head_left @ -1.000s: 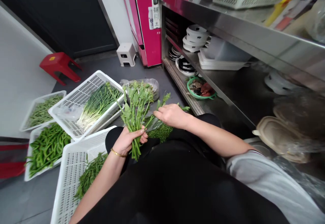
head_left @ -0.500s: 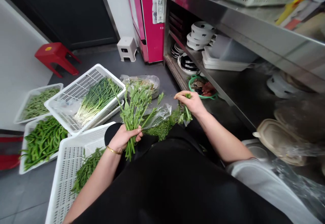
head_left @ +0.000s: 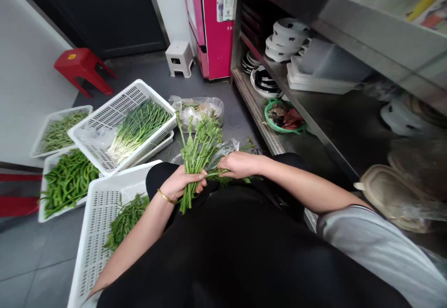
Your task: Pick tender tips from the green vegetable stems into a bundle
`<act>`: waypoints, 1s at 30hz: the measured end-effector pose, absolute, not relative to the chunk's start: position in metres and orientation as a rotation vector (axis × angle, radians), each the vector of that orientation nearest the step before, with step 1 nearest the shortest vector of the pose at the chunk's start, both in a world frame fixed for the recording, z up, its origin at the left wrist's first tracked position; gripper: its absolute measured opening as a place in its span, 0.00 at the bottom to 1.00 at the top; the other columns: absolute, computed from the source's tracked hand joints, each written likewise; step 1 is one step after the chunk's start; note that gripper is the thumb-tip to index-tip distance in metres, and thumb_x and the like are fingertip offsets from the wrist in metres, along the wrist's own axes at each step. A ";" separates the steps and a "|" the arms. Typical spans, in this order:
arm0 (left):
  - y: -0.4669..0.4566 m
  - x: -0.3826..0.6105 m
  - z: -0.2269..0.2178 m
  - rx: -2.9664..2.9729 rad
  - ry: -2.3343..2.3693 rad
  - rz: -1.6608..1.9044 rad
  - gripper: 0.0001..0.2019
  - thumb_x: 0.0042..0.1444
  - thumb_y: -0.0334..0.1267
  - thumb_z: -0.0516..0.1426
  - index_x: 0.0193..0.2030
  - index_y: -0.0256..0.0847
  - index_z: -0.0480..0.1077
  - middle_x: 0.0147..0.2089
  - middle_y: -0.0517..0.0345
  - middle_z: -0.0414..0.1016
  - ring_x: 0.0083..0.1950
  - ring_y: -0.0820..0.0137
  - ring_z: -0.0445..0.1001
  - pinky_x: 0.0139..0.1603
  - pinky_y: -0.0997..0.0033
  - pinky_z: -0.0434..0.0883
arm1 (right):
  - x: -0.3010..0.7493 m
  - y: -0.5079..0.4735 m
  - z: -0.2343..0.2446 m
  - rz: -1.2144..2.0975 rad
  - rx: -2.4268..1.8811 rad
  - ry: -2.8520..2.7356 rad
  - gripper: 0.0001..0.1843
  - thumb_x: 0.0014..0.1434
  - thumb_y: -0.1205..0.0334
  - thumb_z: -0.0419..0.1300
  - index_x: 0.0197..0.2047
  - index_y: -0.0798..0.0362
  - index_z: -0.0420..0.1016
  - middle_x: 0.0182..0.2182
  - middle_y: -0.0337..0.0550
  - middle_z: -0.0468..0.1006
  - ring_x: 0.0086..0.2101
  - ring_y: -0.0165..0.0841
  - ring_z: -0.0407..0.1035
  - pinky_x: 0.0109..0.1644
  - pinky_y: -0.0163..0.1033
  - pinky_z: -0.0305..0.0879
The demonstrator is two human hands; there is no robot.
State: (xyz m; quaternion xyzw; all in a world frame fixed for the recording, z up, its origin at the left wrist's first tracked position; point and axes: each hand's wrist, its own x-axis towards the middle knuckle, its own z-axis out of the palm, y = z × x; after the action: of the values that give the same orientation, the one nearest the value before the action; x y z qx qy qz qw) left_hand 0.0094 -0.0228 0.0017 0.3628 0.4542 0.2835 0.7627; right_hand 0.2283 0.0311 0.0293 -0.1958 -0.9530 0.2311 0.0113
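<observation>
My left hand (head_left: 181, 184) is closed around the stems of a bunch of leafy green vegetables (head_left: 199, 152), held upright over my lap. My right hand (head_left: 238, 164) is closed beside it, its fingers pinching a stem at the bunch's right side. Under both hands lies a clear plastic bag (head_left: 223, 150) with more greens in it. A white basket (head_left: 101, 226) at my left knee holds a small heap of the same greens (head_left: 126, 219).
A tilted white basket of scallions (head_left: 138, 126), a tray of green peppers (head_left: 66, 182) and a tray of green beans (head_left: 59, 131) sit on the floor at left. A steel shelf unit (head_left: 314, 108) with plates and a green bowl (head_left: 282, 118) stands at right. A red stool (head_left: 82, 68) and a white stool (head_left: 179, 58) stand farther off.
My right hand has come back from the right, where it held plucked leaves, to the bunch and now pinches a stem. The left hand keeps its grip on the bunch.
</observation>
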 end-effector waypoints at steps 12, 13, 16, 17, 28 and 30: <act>-0.010 0.002 -0.009 0.619 1.112 0.782 0.11 0.40 0.31 0.65 0.31 0.30 0.70 0.24 0.51 0.75 0.21 0.71 0.72 0.22 0.74 0.71 | 0.244 0.046 0.039 1.054 -1.047 -1.926 0.16 0.60 0.51 0.49 0.31 0.56 0.65 0.26 0.40 0.71 0.26 0.26 0.63 0.31 0.32 0.59; -0.010 0.004 -0.007 0.625 1.097 0.770 0.11 0.40 0.31 0.65 0.31 0.30 0.70 0.24 0.51 0.75 0.21 0.71 0.72 0.22 0.74 0.71 | 0.232 0.042 0.043 0.900 -1.032 -2.158 0.15 0.60 0.52 0.50 0.33 0.57 0.67 0.28 0.42 0.72 0.27 0.27 0.65 0.32 0.33 0.59; -0.011 0.008 -0.002 0.664 1.073 0.749 0.10 0.40 0.31 0.64 0.30 0.29 0.71 0.24 0.51 0.75 0.20 0.71 0.72 0.21 0.73 0.72 | 0.197 0.034 0.051 0.400 -0.874 -2.774 0.12 0.61 0.60 0.50 0.38 0.59 0.68 0.33 0.50 0.74 0.29 0.31 0.67 0.31 0.35 0.58; -0.011 0.007 0.000 0.676 1.076 0.752 0.10 0.40 0.31 0.65 0.29 0.30 0.71 0.23 0.51 0.75 0.20 0.71 0.72 0.21 0.73 0.72 | 0.188 0.033 0.053 0.295 -0.786 -2.917 0.11 0.61 0.63 0.48 0.38 0.60 0.69 0.34 0.52 0.74 0.29 0.33 0.67 0.30 0.35 0.57; -0.002 0.000 -0.006 0.560 0.896 1.058 0.10 0.39 0.33 0.65 0.30 0.34 0.71 0.19 0.61 0.69 0.16 0.78 0.65 0.15 0.79 0.64 | 0.173 0.070 -0.001 1.314 -0.758 -2.378 0.18 0.61 0.54 0.48 0.32 0.59 0.71 0.25 0.40 0.72 0.24 0.25 0.63 0.30 0.31 0.57; 0.009 -0.007 -0.009 0.510 0.805 1.171 0.11 0.38 0.34 0.65 0.29 0.36 0.71 0.19 0.63 0.67 0.16 0.79 0.63 0.14 0.81 0.62 | 0.190 0.083 -0.031 1.450 -0.955 -2.076 0.23 0.61 0.49 0.45 0.34 0.59 0.70 0.25 0.39 0.72 0.23 0.24 0.62 0.29 0.30 0.58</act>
State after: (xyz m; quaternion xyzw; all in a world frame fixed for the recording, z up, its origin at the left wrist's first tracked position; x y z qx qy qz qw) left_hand -0.0071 0.0091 -0.0089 0.2313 0.3654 0.5313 0.7284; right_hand 0.1900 0.0829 -0.0313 -0.3446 -0.7491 0.5231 0.2156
